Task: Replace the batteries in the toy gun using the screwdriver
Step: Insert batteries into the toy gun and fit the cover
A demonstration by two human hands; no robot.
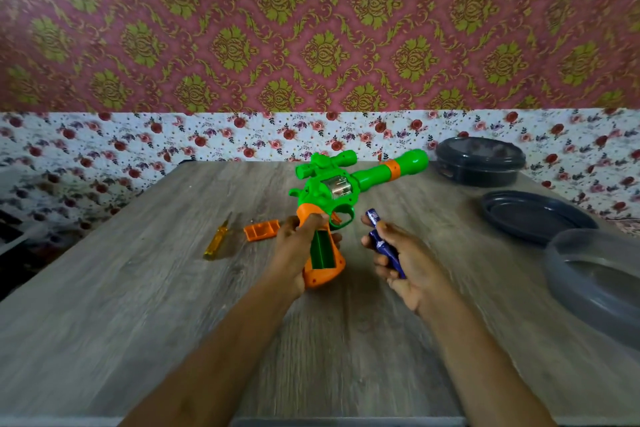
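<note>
A green and orange toy gun [349, 180] is lifted above the wooden table [138, 288], barrel pointing up and to the right. My left hand [294, 253] grips its orange handle, whose open green battery compartment [322, 250] faces me and looks empty. My right hand [403, 260] holds blue batteries [382, 243] just right of the handle, one pinched near my fingertips. The orange compartment cover [261, 229] lies on the table left of my left hand. A screwdriver [216, 238] with a yellow handle lies further left.
At the right stand a dark round container [479, 161], a dark lid [533, 215] and a grey round tray [595, 284]. A floral cloth runs behind the table, with patterned wallpaper above it.
</note>
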